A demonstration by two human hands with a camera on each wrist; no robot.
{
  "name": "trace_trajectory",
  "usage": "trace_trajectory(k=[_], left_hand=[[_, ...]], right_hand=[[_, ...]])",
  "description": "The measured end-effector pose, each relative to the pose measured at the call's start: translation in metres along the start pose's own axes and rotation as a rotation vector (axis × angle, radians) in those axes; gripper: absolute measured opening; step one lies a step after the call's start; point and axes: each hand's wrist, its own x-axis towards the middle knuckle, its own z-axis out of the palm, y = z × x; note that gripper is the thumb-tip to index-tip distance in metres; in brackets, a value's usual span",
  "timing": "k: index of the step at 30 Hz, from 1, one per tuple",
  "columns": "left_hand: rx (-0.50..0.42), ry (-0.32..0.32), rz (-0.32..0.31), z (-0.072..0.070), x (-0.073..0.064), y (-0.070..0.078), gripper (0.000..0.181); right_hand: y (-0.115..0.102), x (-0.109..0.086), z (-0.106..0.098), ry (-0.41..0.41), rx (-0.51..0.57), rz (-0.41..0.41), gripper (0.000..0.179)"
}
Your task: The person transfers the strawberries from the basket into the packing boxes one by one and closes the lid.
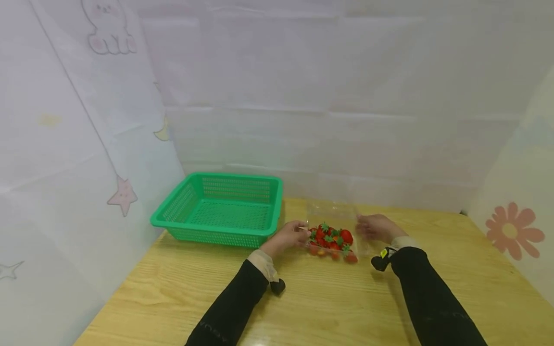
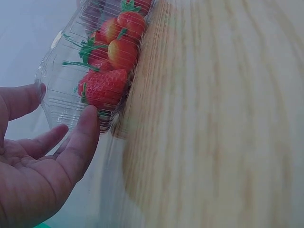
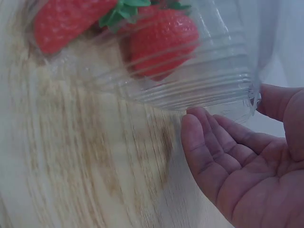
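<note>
A clear plastic box (image 2: 59, 97) with ridged walls stands on the table. Inside it lie several red strawberries (image 1: 345, 236) with green leaf caps, some partly pale yellow. At the box's left end is my left hand (image 1: 286, 236), holding it with the thumb at the rim and fingertips against the side wall. My right hand (image 1: 377, 228) holds the opposite end, its thumb on the rim (image 3: 255, 97) and its fingers bent against the lower wall. Clear plastic (image 1: 331, 210) extends behind the strawberries; whether it is a raised lid is hard to tell.
A green perforated plastic basket (image 1: 216, 233) stands to the left of the box, close to my left hand, with no contents visible. The wooden table (image 1: 329, 307) meets pale, patterned wall sheets (image 1: 277, 105) at the back and sides.
</note>
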Motion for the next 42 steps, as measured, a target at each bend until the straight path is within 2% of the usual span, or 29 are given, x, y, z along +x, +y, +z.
trace_trajectory(k=[6, 10, 16, 19, 25, 31, 37, 42], left_hand=[[-0.006, -0.012, 0.002, 0.001, -0.001, 0.001, 0.048], [-0.006, -0.042, 0.004, 0.000, -0.005, 0.002, 0.048], [0.011, -0.029, -0.005, 0.001, -0.005, 0.001, 0.046], [0.005, -0.044, -0.006, 0.001, -0.006, 0.000, 0.048], [-0.026, -0.050, 0.012, 0.000, -0.004, 0.000, 0.049], [-0.005, -0.034, 0.012, -0.001, -0.004, 0.003, 0.047], [0.017, -0.049, 0.006, -0.002, -0.007, 0.004, 0.050], [0.013, -0.046, 0.009, -0.002, -0.009, 0.005, 0.048]], right_hand=[[0.001, -0.003, 0.001, 0.027, -0.042, -0.035, 0.054], [0.000, -0.002, 0.001, 0.022, -0.010, -0.057, 0.057], [-0.006, -0.008, 0.002, 0.055, -0.010, -0.092, 0.056], [-0.010, -0.012, 0.001, 0.065, -0.016, -0.112, 0.056], [-0.020, -0.026, -0.002, 0.070, -0.027, -0.160, 0.053], [-0.030, -0.044, -0.003, 0.093, -0.060, -0.172, 0.047], [-0.032, -0.063, 0.000, 0.115, -0.083, -0.163, 0.060], [-0.027, -0.075, 0.005, 0.092, -0.119, -0.152, 0.062]])
